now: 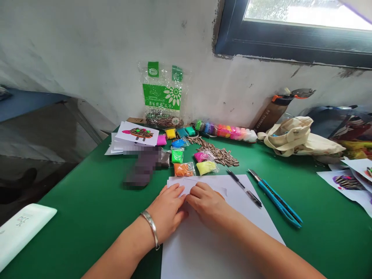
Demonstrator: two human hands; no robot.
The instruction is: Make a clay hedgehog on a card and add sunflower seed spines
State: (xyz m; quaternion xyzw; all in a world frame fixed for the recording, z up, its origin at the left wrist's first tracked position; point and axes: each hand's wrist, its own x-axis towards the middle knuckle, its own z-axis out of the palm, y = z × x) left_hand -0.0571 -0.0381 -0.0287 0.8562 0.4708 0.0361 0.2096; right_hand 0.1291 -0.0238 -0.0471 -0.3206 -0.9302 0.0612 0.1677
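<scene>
My left hand [167,211], with a silver bangle [151,228] on its wrist, rests on a small white paper sheet [181,184]. My right hand [205,203] presses on the same sheet beside it, their fingertips close together. Under both lies a larger white paper sheet [221,248] on the green table mat [87,217]. Whether the fingers grip the small sheet, I cannot tell. Just above my hands lie small bags of coloured modelling clay [183,164] and loose striped sunflower seed shells [217,153]. To the right are a black pen [244,187] and blue-handled scissors [276,197].
Printed hedgehog pictures [137,133] and a pixelated patch [143,166] lie at the back left. Behind stand a seed bag [162,93], a clay row [225,131], a bottle [274,110] and a cloth bag [299,137]. A white box [21,232] sits front left.
</scene>
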